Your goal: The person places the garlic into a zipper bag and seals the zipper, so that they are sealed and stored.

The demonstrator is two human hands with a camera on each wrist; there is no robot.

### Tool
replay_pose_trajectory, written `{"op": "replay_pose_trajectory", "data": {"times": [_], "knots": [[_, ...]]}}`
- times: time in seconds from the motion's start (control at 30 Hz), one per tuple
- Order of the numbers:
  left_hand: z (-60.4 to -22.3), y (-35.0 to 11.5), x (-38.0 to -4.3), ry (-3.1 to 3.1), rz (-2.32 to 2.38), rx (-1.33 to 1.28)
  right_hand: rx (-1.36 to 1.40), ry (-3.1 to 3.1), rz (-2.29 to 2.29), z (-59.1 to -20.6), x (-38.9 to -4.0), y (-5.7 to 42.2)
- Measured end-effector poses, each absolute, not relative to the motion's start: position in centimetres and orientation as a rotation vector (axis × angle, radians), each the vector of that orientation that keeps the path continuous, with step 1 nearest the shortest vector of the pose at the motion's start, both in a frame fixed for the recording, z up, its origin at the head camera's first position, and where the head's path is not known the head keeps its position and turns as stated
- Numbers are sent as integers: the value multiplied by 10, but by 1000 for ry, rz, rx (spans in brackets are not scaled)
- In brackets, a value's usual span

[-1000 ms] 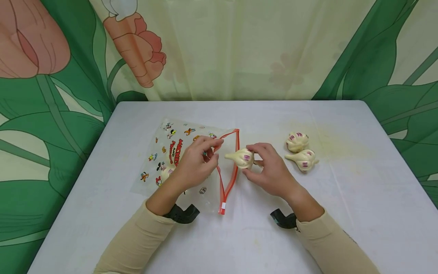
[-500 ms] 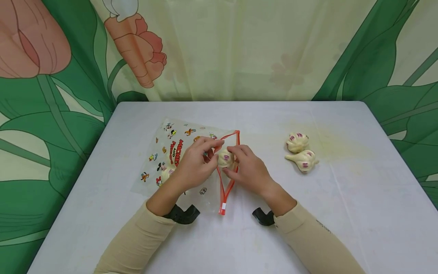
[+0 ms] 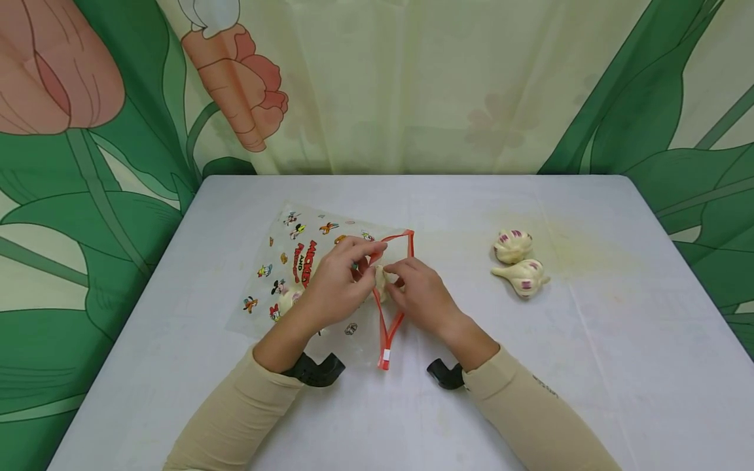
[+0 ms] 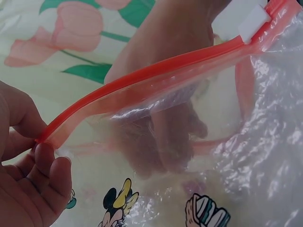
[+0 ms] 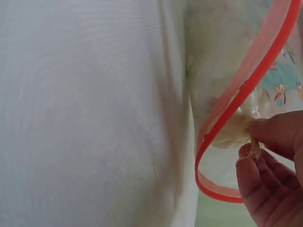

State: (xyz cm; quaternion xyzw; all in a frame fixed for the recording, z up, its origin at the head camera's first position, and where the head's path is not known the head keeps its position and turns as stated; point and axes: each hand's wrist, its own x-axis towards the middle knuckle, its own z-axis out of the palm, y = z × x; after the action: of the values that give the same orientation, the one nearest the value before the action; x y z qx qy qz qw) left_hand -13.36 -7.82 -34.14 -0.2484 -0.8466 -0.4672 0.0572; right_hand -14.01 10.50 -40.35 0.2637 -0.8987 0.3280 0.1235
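A clear zip bag with cartoon prints and a red zip edge lies on the table, its mouth spread toward the right. My left hand pinches that red edge between thumb and fingers. At the mouth, my right hand pinches a garlic bulb by its root end; the right wrist view shows the bulb behind the red edge, within the bag's mouth. Another garlic bulb shows through the plastic, partly covered by my left wrist.
Two more garlic bulbs, one behind and one in front, lie together right of the bag on the white-covered table. A white slider sits at the zip's near end. A printed curtain hangs behind the table.
My right hand has moved left, carrying the garlic bulb from beside the bag into its mouth. My left hand has stayed in place on the red edge.
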Motion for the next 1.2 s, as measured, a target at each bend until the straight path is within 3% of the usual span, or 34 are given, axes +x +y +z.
{"op": "replay_pose_trajectory", "data": {"times": [0.23,0.5,0.93,1.2], "knots": [[-341,-79,-133,-2570,-1430,-746,705,-2690,957,-401,-141,100],[-340,-78,-132,-2584,-1436,-731,448,-2964,920,-393,-146,88],[-341,-79,-132,-2582,-1462,-729,612,-2916,967,-397,-149,81],[-341,-80,-133,-2579,-1450,-735,520,-2932,968,-397,-146,80]]}}
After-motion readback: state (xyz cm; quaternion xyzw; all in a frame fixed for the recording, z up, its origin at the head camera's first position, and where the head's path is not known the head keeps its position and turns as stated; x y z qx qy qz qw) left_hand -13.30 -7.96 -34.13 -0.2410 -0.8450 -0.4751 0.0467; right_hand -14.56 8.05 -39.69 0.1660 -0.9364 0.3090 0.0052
